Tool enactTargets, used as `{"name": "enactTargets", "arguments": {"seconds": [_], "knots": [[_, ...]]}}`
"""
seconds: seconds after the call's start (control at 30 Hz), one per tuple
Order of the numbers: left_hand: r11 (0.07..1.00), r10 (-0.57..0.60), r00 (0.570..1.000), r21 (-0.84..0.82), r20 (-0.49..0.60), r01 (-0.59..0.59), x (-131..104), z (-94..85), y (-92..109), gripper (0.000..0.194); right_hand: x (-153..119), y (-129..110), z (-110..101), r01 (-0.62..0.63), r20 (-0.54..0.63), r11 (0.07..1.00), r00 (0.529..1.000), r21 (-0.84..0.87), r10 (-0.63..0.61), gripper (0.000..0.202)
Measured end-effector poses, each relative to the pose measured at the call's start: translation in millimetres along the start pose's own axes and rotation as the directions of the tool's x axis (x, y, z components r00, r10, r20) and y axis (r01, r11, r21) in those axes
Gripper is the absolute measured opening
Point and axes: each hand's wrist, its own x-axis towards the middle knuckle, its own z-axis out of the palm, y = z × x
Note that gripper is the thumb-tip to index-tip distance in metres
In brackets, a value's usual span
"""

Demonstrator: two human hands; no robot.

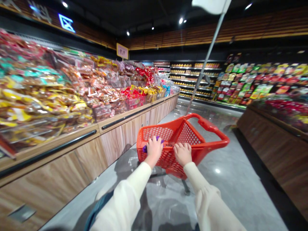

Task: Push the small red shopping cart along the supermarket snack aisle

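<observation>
Both hands are on the red shopping cart (178,134), right there in the middle of the aisle, tilted in our view with its handle (214,129) off to the right! The left hand (154,149) sits at the cart's near rim, fingers curled closed, and look, something purple (144,149) pokes out on both sides of that fist: it has hold of it, though what the purple thing is, we cannot tell. Over to the right hand (183,153), just beside it: fingers bent down over the same rim, a closed hold on the red plastic. Cream sleeves (131,187) run up to both wrists, and below the basket a wheel (187,190) touches the shiny grey floor (231,179)

To the left, what a spread! A long wooden counter (89,157) carries clear bins heaped with wrapped sweets (45,99), yellow, teal, red and brown, and a price sign (122,51) stands above them. Behind the cart a slim pole (209,53) rises at a slant, its foot hidden. At the back, shelves (192,76) of jars; further right, hanging bags (260,80) cover the wall, with a second, darker counter (271,147) on the near right side
</observation>
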Motion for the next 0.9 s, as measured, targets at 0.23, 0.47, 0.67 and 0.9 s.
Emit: {"name": "enactTargets", "arguments": {"seconds": [0.23, 0.47, 0.67, 0.9], "knots": [[0.996, -0.092, 0.996, 0.01, -0.008, 0.092, 4.7, -2.4, -31.0, 0.029, -1.9, -7.7, -0.2, 0.021, -0.01, 0.999, 1.0, 0.039, -0.02, 0.034], [0.996, 0.08, 0.996, -0.025, 0.027, -0.08, 7.4, -4.2, -2.2, 0.029, -1.2, -19.6, -8.4, 0.081, 0.005, 0.995, 0.997, 0.051, -0.081, 0.032], [0.999, 0.007, 0.997, -0.035, 0.082, -0.004, 20.6, -6.6, -34.9, 0.031, -5.5, 1.2, -25.9, 0.057, -0.024, 0.997, 0.998, -0.053, -0.059, 0.031], [0.982, 0.133, 0.991, -0.134, 0.021, -0.129, 15.9, 1.5, 9.5, 0.029, -2.7, -7.7, -27.2, 0.095, 0.012, 0.995, 0.995, -0.024, -0.095, 0.029]]}}
